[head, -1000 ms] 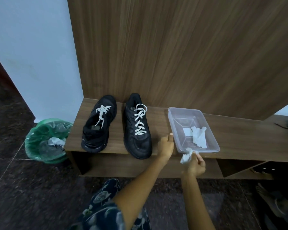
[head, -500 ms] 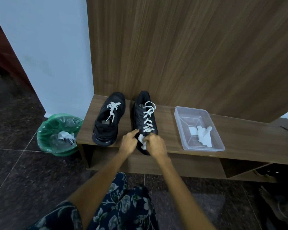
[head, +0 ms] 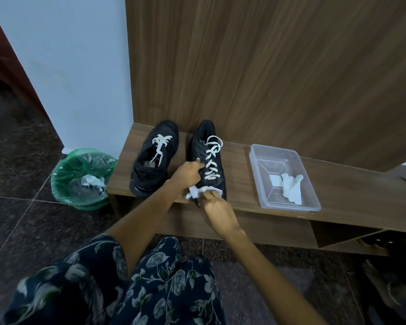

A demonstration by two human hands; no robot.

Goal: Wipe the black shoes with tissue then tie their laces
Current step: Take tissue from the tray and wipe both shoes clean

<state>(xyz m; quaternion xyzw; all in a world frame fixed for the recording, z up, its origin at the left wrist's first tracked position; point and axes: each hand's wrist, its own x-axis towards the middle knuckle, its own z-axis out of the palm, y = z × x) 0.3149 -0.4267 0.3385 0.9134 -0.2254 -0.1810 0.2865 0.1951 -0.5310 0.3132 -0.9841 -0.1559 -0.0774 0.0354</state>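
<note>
Two black shoes with white laces stand on a low wooden bench [head: 239,174]. The left shoe [head: 154,160] stands untouched with loose laces. My left hand [head: 188,175] grips the left side of the right shoe [head: 209,158], fingers near its laces. My right hand [head: 217,211] presses a crumpled white tissue [head: 198,191] against the toe of that shoe. The toe tip is hidden behind the tissue and hand.
A clear plastic tray [head: 263,160] with more white tissue [head: 292,187] sits on the bench to the right. A green-lined bin [head: 80,178] with used tissue stands on the dark tiled floor at the left. A wood panel wall rises behind the bench.
My right hand carried the tissue from the tray edge to the right shoe's toe. My left hand left the tray corner and took hold of that shoe's side.
</note>
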